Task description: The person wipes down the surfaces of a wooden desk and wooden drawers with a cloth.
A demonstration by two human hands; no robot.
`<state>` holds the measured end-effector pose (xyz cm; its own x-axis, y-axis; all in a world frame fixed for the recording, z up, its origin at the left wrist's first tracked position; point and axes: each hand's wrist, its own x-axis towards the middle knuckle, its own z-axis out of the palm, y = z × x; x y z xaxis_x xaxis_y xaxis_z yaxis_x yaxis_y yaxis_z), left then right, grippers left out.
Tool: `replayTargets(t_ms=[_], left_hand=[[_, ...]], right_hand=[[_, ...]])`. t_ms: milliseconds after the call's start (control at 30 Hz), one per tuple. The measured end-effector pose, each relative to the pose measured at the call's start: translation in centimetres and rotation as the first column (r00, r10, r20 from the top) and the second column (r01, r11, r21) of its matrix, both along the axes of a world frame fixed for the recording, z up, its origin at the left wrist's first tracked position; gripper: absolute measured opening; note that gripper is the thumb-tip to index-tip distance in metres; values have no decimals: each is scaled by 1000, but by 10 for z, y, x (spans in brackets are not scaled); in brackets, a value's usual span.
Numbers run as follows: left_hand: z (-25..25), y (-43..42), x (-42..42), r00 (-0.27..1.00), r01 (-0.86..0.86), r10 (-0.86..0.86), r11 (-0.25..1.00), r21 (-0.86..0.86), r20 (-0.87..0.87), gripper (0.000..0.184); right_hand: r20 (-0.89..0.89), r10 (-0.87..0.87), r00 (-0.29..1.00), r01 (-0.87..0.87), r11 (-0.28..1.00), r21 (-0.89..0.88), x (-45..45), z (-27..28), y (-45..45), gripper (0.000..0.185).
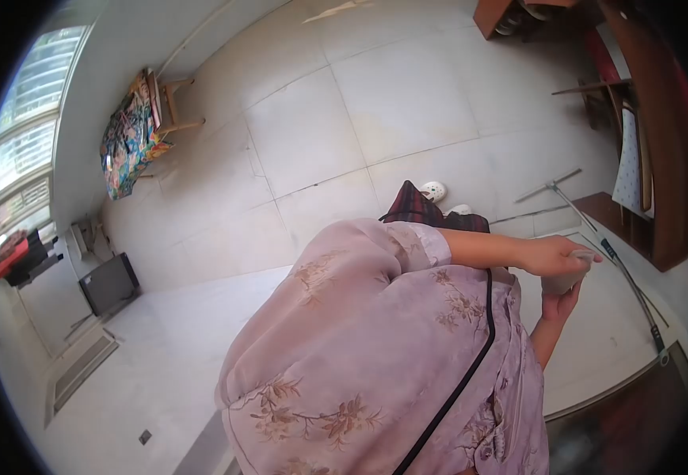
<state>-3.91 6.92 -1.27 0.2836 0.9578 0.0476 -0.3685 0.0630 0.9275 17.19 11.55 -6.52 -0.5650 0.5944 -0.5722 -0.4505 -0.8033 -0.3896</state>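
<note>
Handling looks under way; how much is left cannot be told. Pale tiled floor extends around a long, slim grey pole with a T-shaped head. Right of the pole stands brown wooden furniture; far left, a bright flowery cloth. The pole could hinder reaching further. Just left of it, the left hand and right hand together grasp a small, pale-grey, cloth-like piece.

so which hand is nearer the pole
Left, in this view: the left hand ends just short of the pole; the right hand is below it, farther from the pole.
</note>
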Motion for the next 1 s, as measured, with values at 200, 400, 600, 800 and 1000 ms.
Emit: replayTargets(t_ms=[200, 400, 600, 800, 1000], left_hand=[[-9, 28, -53, 787, -507, 564, 822, -259, 250, 31], [14, 37, -97, 576, -757, 792, 611, -231, 206, 37], [37, 53, -63, 630, -701, 673, 708, 89, -387, 42], [16, 35, -16, 316, -378, 580, 803, 461, -751, 40], [5, -2, -45, 635, -771, 755, 633, -70, -164, 38]], right_hand=[[110, 155, 982, -151, 987, -45, -27, -18, 66, 34], [366, 507, 780, -554, 832, 27, -109, -26, 136, 37], [410, 567, 714, -699, 555, 450, -177, -62, 136, 41], [-292, 638, 712, -659, 751, 35, -205, 11, 110, 39], [-49, 591, 806, -572, 796, 197, -208, 66, 83, 39]])
